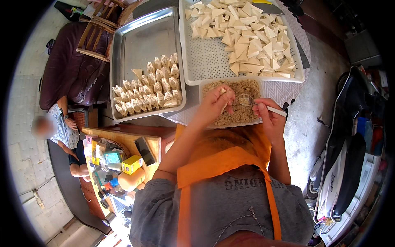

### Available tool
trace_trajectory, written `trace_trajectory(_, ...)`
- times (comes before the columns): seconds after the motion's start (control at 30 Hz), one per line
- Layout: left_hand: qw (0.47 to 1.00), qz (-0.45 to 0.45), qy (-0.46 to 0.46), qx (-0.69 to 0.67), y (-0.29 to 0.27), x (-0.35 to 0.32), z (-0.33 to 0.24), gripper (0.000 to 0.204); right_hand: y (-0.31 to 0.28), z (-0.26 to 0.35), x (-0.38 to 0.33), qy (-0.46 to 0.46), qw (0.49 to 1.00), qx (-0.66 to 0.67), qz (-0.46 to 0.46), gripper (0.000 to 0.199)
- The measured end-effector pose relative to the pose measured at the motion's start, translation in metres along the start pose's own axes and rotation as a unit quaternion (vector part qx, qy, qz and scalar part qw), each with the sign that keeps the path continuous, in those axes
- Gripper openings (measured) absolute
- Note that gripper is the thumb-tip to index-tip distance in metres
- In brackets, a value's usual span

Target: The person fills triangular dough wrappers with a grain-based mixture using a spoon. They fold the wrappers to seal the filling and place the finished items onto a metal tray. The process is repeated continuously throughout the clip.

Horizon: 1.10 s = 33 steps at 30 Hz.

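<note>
Left hand (pixel 219 100) pinches pale, partly hidden piece (pixel 224 108) above translucent rectangular plastic tub (pixel 201 92) of brown crumbly mixture (pixel 234 118); right hand (pixel 268 117), apart, nearby, grips metal spoon (pixel 277 110) with pale handle. Spoon's long axis runs leftward, bowl over mixture, tip facing left hand.

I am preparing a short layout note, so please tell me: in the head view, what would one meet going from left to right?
Maroon sofa → metal tray → left hand → right hand → motorbike.
</note>
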<state>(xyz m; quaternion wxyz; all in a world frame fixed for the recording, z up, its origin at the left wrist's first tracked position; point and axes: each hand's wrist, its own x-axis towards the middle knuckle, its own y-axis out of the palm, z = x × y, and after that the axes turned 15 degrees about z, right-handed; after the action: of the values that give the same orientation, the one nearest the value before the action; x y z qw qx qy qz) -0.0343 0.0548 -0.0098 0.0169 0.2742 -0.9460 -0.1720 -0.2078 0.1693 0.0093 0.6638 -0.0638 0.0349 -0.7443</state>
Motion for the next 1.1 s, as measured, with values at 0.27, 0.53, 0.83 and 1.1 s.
trace_trajectory(0.27, 0.991, 0.018, -0.042, -0.122, -0.003, -0.003, -0.004, 0.027, 0.004, -0.005, 0.000, 0.011, 1.000, -0.014, 0.004, 0.015)
trace_trajectory(0.53, 0.990, -0.005, -0.031, -0.138, -0.004, -0.003, 0.000, 0.039, 0.008, -0.009, 0.003, -0.006, 0.999, -0.052, 0.009, 0.013)
trace_trajectory(0.83, 0.997, -0.029, -0.056, 0.042, -0.002, -0.005, -0.004, 0.044, 0.014, -0.011, 0.007, -0.013, 0.993, -0.119, 0.017, 0.012)
trace_trajectory(1.1, 0.986, -0.035, -0.020, -0.162, 0.004, -0.001, -0.023, 0.033, 0.015, -0.015, 0.008, -0.016, 0.992, -0.121, 0.017, 0.011)
